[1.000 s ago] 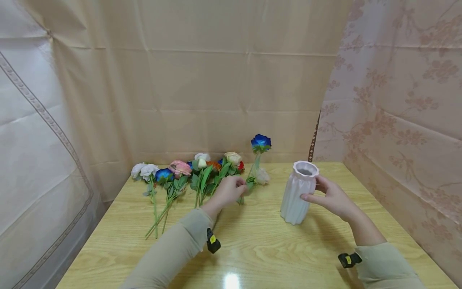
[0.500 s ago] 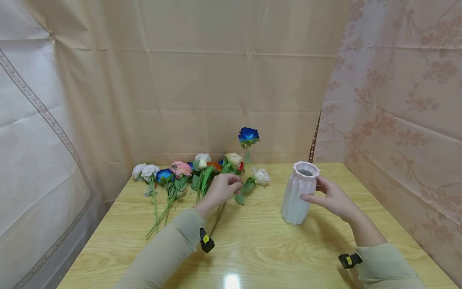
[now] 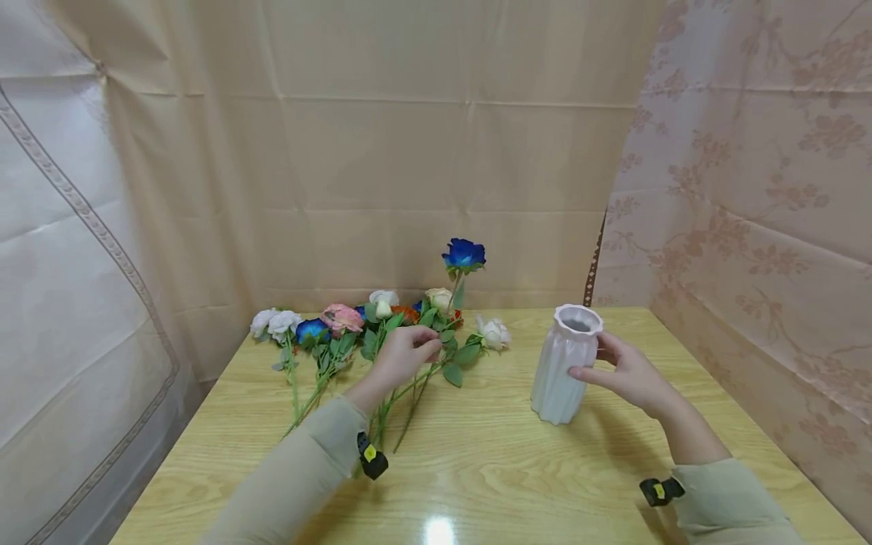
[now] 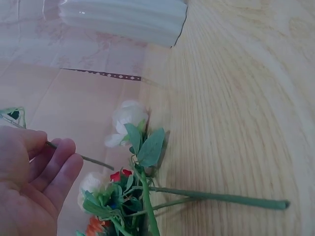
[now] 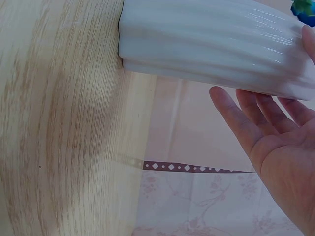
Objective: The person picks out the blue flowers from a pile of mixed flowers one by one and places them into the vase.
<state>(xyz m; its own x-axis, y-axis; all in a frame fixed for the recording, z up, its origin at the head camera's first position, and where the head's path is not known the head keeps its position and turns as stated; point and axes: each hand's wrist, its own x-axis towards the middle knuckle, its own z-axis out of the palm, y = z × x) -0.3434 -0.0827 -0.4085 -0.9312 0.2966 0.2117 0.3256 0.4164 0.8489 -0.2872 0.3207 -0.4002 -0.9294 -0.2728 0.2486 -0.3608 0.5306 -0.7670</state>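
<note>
My left hand (image 3: 402, 356) pinches the thin green stem (image 4: 98, 162) of a blue rose between thumb and fingers. Held upright, the blue rose (image 3: 465, 254) shows its bloom above the other flowers. On the right, a white fluted vase (image 3: 562, 371) with a scalloped rim stands upright on the table. Thumb on one side and fingers on the other, my right hand (image 3: 630, 378) holds the vase near its neck. Just beyond my left hand lies a white rose (image 3: 493, 333) with green leaves.
Several artificial flowers lie at the table's back left, among them a pink flower (image 3: 342, 318), a second blue rose (image 3: 312, 331) and a cream rose (image 3: 439, 300). The wooden table (image 3: 490, 477) meets a beige curtain (image 3: 381, 166) behind and a floral cloth (image 3: 770, 212) at right.
My left hand has drawn back to the left, carrying the blue rose left and slightly up from beside the white rose. My right hand and the vase have stayed put.
</note>
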